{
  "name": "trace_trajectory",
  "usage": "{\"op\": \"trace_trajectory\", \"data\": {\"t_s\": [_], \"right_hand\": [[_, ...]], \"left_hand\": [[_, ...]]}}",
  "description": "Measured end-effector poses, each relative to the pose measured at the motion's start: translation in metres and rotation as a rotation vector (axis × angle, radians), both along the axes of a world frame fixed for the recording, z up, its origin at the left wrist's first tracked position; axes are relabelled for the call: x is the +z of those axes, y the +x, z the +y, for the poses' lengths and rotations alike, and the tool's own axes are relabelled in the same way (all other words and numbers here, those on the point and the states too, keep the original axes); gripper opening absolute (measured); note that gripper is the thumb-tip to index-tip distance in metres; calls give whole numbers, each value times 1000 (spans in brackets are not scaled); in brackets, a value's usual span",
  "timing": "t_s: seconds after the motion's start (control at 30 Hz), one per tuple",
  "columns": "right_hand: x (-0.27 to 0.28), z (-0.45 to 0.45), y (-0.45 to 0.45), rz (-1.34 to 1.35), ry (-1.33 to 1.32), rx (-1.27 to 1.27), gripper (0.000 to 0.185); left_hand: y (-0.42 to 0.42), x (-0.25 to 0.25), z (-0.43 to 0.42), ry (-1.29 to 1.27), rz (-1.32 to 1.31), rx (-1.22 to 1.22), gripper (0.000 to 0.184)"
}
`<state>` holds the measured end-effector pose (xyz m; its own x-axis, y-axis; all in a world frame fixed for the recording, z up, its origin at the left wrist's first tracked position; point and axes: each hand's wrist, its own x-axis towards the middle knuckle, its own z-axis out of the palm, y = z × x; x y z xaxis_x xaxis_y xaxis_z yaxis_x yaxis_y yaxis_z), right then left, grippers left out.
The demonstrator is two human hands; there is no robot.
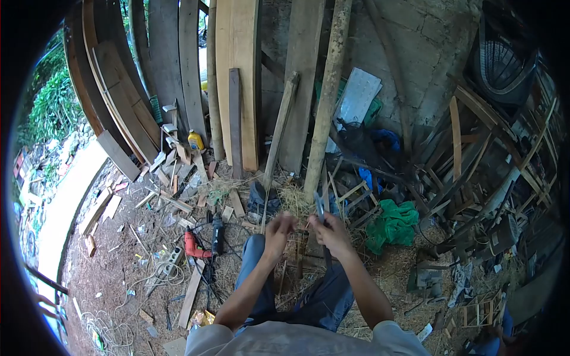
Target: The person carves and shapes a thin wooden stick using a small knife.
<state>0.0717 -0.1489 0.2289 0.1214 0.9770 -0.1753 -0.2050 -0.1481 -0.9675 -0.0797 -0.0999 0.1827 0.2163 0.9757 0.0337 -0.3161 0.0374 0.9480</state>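
In front of my knees, my right hand (330, 234) is closed round a narrow grey blade (319, 205) that points up and away from me. Whether it is a knife cannot be made out. My left hand (279, 230) is a short way to the left, its fingers curled together. Anything pinched in those fingers is too small or hidden to name. Both hands are above the space between my bent legs, over straw and shavings (291, 194). A dark plastic bag (261, 199) lies just beyond my left hand.
A red power drill (195, 245) and a dark power tool (218, 236) with cables lie left of my leg. Long boards (234, 118) and a pole (328, 101) lean on the wall. A green plastic bag (394, 224) and scrap wood (457, 142) are to the right. A yellow bottle (195, 140) stands left.
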Motion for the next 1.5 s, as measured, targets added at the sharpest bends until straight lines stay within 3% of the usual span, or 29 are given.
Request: {"op": "trace_trajectory", "data": {"t_s": [0.2, 0.27, 0.33, 0.4, 0.5, 0.53, 0.6, 0.73, 0.83, 1.03, 1.1, 1.17, 1.3, 1.43, 1.5], "right_hand": [[-12, -15, -7, -342, 72, 158, 28], [-17, -16, -4, -206, 42, 180, 27], [-11, -20, 2, -351, 56, 148, 29], [-9, -19, 12, -414, 240, -83, 27], [18, -19, 35, -448, 164, 23, 33], [30, -19, 39, -446, 154, 7, 33], [47, -18, 45, -338, -41, 232, 31], [44, -11, 51, 43, -37, 274, 29], [42, -10, 58, 116, -62, 332, 30], [54, -14, 67, 46, -111, 280, 29], [51, -13, 69, 19, -115, 270, 28], [48, -11, 69, -10, -114, 266, 27], [40, 0, 116, -250, -24, -316, 22], [56, -13, 136, -56, 65, -193, 24], [55, -19, 106, -160, 25, -104, 23]], "left_hand": [[6, 35, 3, -156, -153, -376, 26], [9, 29, 7, -128, -132, -390, 24], [17, 22, 11, -105, -110, -402, 22], [25, 15, 13, 83, -68, -215, 20], [18, 38, 2, 11, 40, -318, 21], [19, 40, -1, 5, 42, -336, 21], [24, 43, -5, 79, 94, -346, 23], [26, 42, -12, 94, 136, -361, 22], [23, 46, -16, 110, 133, -365, 19], [18, 55, -23, 502, 317, -214, 16], [14, 64, -27, 276, 249, -345, 16], [16, 58, -26, 242, 213, -341, 17], [-4, 49, -31, 47, 220, -471, 18], [-7, 45, -33, -38, 147, -433, 20], [4, 40, -26, -133, 41, -437, 21]]}}
